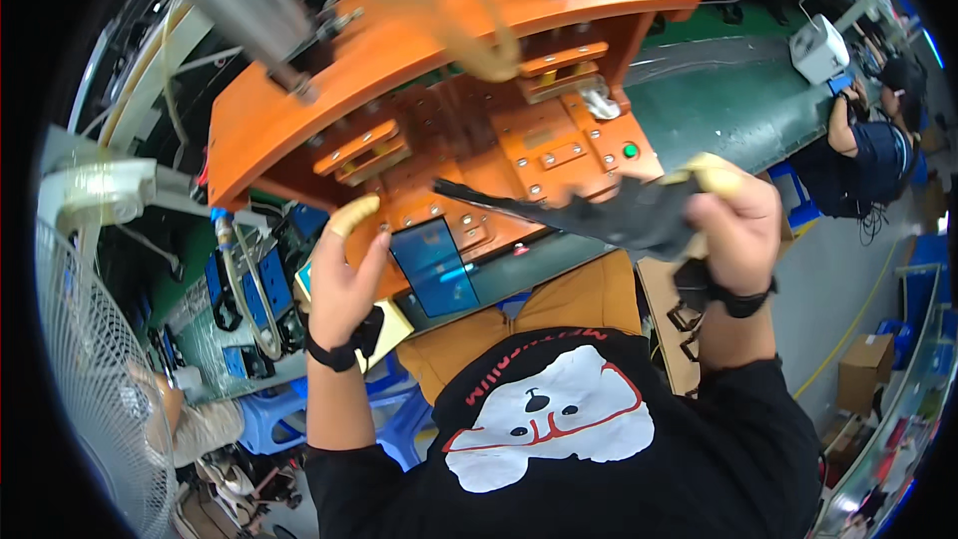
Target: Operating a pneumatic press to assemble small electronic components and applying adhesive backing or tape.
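My left hand (345, 274) is at the left front of an orange press machine (429, 50). A dark, glossy rectangular panel (436, 268) with bluish reflections meets its thumb tip. The index finger wears a yellow finger cot, and the other fingers are hidden, perhaps under the panel. Raised to the right, my right hand (736, 215) pinches a limp, ragged black sheet (619, 218), blurred by motion. Its long thin end reaches left across the machine's front. Yellow covering shows on these fingertips too. Both wrists wear black bands.
The machine's base carries bolted blocks and a green button (630, 151). Grey cylinders (239, 10) and hoses are above it. A green bench (714, 100) extends right, towards a seated person (866, 165). To the left are a wire fan guard (95, 379), blue fixtures (261, 284) and a blue stool (274, 419).
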Motion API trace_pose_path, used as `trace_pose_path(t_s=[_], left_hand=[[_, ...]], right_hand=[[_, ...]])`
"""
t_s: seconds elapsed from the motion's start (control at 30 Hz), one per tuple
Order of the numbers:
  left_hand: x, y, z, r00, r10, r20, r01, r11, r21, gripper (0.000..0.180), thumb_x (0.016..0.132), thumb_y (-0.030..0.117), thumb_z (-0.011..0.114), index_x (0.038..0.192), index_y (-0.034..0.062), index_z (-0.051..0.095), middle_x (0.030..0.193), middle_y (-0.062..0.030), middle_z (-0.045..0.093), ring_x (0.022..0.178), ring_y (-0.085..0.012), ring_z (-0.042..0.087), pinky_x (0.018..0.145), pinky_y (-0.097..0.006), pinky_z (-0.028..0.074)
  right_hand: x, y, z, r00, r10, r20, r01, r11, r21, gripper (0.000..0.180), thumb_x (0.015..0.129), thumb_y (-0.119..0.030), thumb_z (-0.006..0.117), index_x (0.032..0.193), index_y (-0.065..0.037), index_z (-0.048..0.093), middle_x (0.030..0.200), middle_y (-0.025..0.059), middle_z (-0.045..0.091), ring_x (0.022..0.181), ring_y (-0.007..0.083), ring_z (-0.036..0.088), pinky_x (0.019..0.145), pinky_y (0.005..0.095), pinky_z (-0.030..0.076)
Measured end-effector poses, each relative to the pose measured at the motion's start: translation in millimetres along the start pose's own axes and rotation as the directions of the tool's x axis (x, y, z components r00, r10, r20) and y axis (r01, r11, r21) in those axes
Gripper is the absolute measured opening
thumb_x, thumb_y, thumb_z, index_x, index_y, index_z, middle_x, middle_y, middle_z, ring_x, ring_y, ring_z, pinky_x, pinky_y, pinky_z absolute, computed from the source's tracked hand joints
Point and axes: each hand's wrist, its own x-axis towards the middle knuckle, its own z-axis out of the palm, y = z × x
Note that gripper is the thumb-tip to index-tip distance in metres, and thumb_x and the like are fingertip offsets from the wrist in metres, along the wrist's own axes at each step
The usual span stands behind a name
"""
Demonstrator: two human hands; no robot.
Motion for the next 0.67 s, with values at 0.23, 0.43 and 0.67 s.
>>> trace_pose_path(t_s=[0.23,0.43,0.67], left_hand=[[87,-29,18,0.988,-0.077,0.132,0.03,0.944,0.329,0.036,0.096,0.02,0.068,0.129,0.0072,0.064,0.122,-0.0158,0.069,0.115,-0.0321,0.066,0.096,-0.04,0.052],[119,-126,13,0.936,0.32,0.151,-0.321,0.59,0.741,0.04,0.097,0.025,0.067,0.132,0.0073,0.058,0.121,-0.0103,0.065,0.106,-0.0225,0.066,0.094,-0.037,0.054],[96,-138,-18,0.984,-0.01,0.176,0.17,0.312,-0.935,0.071,0.095,0.026,0.072,0.152,0.0023,0.038,0.115,-0.0167,0.061,0.065,-0.0185,0.065,0.059,-0.034,0.059]], right_hand=[[-112,116,-190,0.84,0.377,-0.389,0.035,0.679,0.733,0.027,0.108,-0.02,0.052,0.125,-0.001,0.062,0.121,0.011,0.069,0.109,0.0236,0.068,0.096,0.0375,0.054],[-45,259,-224,0.824,0.454,-0.34,-0.012,0.613,0.79,0.024,0.105,-0.014,0.056,0.122,0.001,0.062,0.122,0.0154,0.067,0.118,0.0292,0.062,0.107,0.0401,0.049],[141,371,-135,0.838,0.54,-0.079,-0.211,0.454,0.865,0.023,0.104,-0.015,0.059,0.117,0.004,0.059,0.117,0.0157,0.064,0.112,0.0277,0.063,0.108,0.0427,0.05]])
